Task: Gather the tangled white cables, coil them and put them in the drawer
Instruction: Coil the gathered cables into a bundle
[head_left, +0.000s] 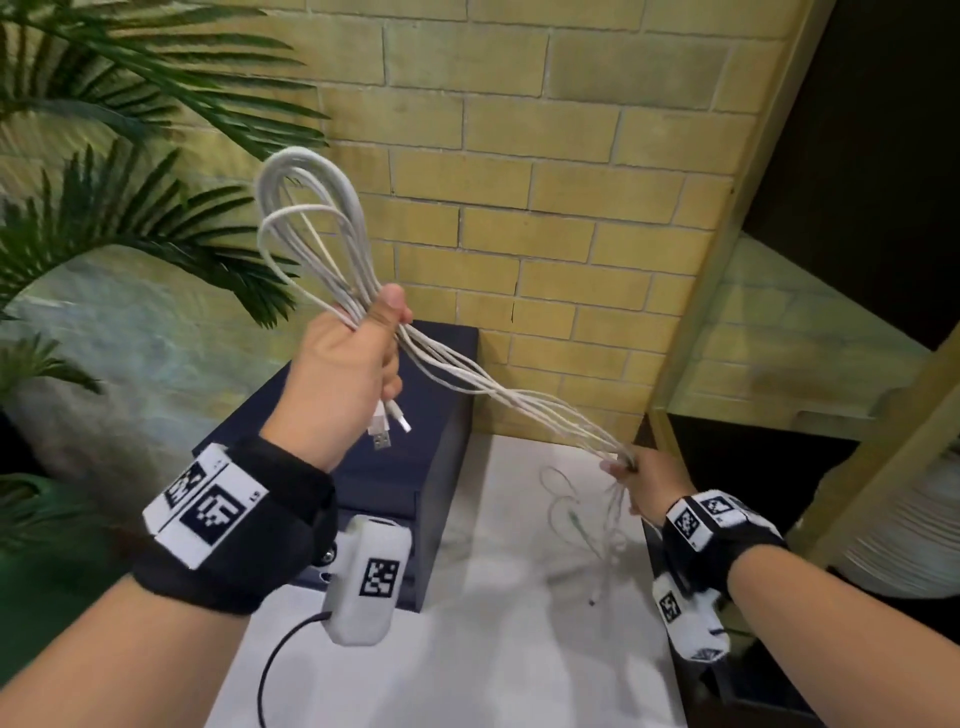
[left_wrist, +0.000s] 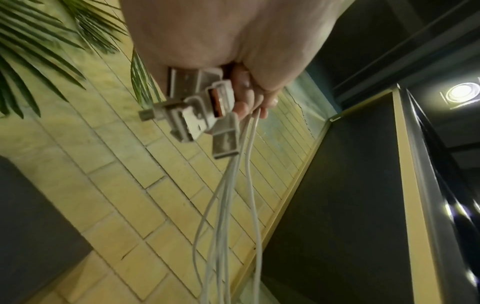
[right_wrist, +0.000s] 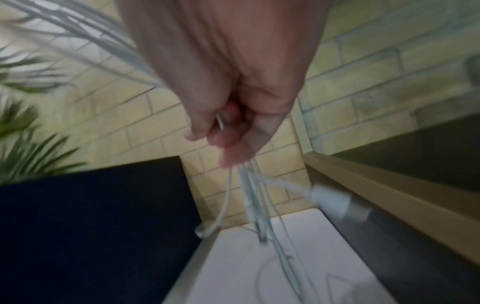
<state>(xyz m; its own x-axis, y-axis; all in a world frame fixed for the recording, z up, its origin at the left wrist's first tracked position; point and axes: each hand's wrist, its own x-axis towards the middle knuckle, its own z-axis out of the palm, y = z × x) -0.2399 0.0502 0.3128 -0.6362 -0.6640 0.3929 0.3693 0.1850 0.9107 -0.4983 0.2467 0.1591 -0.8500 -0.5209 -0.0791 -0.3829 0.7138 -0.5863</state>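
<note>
I hold the bundle of thin white cables (head_left: 467, 379) in both hands above the white desk (head_left: 498, 649). My left hand (head_left: 345, 364), centre-left of the head view, is closed in a fist around the bundle, thumb pressed on top. Several loops rise from that fist toward the upper left of the frame. The USB plugs (left_wrist: 197, 111) protrude below the fist; in the left wrist view they lie against the curled fingers (left_wrist: 245, 107). From the fist, the strands run taut down to the right, to my right hand (head_left: 641, 480) at centre-right. There the fingers (right_wrist: 228, 142) are curled narrowly around the strands; the right wrist view is blurred, so exact finger placement is unclear. Below the right hand, loose ends hang to the desk surface, one ending in a white plug (right_wrist: 330, 200). A dark blue box-shaped cabinet (head_left: 415, 457) stands on the desk beneath my left hand, against the yellow brick wall (head_left: 545, 182).
</note>
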